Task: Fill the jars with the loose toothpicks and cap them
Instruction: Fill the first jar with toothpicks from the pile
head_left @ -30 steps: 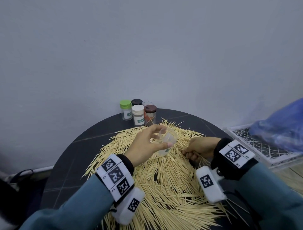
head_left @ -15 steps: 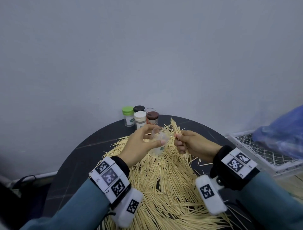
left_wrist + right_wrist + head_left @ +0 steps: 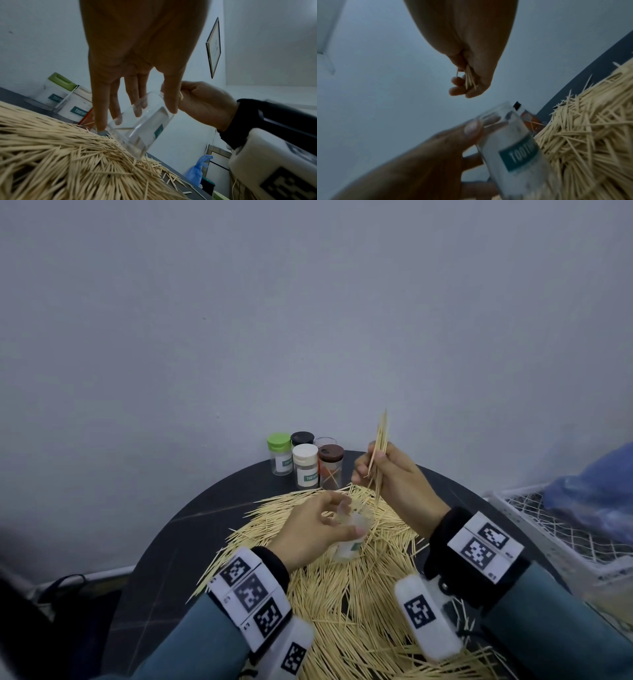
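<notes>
Right hand (image 3: 394, 474) has lifted a pinched toothpick bundle (image 3: 381, 446) off the pile (image 3: 359, 594) to mid-frame, above the open jar (image 3: 352, 534) the left hand (image 3: 315, 529) grips at centre — insertion looks next, capping pending.

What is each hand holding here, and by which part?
The left hand grips the clear open jar around its upper wall. The right hand pinches a bundle of toothpicks near its lower end.
</notes>
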{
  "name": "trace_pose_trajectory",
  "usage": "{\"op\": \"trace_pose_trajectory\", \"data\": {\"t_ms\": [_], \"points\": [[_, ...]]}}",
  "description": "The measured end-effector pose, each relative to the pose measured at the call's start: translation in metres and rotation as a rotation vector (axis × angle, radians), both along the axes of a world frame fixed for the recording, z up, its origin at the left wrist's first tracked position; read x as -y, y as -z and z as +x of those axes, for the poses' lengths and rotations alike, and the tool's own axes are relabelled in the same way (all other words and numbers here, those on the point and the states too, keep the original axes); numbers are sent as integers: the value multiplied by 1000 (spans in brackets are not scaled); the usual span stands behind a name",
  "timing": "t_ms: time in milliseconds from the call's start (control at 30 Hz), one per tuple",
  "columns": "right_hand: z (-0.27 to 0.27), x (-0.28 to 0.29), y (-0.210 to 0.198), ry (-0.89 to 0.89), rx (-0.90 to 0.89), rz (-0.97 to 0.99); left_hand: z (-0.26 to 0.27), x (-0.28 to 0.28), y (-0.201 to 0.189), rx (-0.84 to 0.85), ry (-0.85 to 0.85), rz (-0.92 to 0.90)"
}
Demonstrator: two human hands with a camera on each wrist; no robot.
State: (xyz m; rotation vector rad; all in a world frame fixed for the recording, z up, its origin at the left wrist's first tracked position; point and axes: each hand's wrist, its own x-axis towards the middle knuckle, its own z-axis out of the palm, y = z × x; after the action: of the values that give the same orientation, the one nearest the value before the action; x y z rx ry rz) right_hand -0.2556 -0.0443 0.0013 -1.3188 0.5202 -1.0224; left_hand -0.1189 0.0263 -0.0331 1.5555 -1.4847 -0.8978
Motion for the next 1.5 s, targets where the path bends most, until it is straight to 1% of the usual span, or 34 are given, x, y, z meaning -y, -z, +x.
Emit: {"op": "trace_pose_trajectory", "data": {"t_ms": [67, 167, 233, 400, 533, 667, 733, 800, 833, 867, 933, 1000, 1033, 1100, 1133, 1200, 1333, 1500], "points": [[2, -4, 7, -4, -59, -81, -1, 0, 0, -27, 15, 6], [1, -11, 16, 44, -208, -189, -2, 0, -1, -71, 18, 3], [0, -14, 19, 46, -251, -175, -1, 0, -2, -111, 14, -16], [-2, -16, 24, -18, -335, -42, 1, -2, -7, -178, 24, -71], [-1, -16, 24, -64, -311, -56, 2, -3, -7, -188, 24, -90], [-3, -15, 23, -60, -276, -78, 2, -3, -7, -155, -6, -48], [-5, -14, 19, -37, -302, -99, 2, -3, -7, -136, -23, -30], [-10, -7, 15, 15, -407, -132, 3, -3, -7, -127, -31, -29], [-14, -3, 12, 49, -501, -147, 3, -3, -7, -127, -37, -32], [-19, 1, 10, 83, -635, -177, 4, -3, -7, -127, -44, -36], [-30, 7, 4, 108, -1007, -259, 5, -4, -8, -118, -59, -45], [-39, 7, 2, 23, -1365, -312, 5, -4, -9, -93, -69, -59], [-41, 6, 3, -42, -1503, -315, 5, -5, -9, -78, -72, -67], [-41, 3, 9, -147, -1689, -291, 4, -6, -9, -54, -74, -85], [-39, 2, 12, -176, -1739, -271, 4, -6, -9, -46, -76, -90], [-34, -1, 17, -203, -1782, -243, 4, -7, -9, -40, -81, -93], [-28, -5, 23, -201, -1776, -254, 3, -9, -12, -5, -79, -84], [-27, -2, 26, -220, -1762, -231, 0, -13, -18, 93, -36, -65]]}}
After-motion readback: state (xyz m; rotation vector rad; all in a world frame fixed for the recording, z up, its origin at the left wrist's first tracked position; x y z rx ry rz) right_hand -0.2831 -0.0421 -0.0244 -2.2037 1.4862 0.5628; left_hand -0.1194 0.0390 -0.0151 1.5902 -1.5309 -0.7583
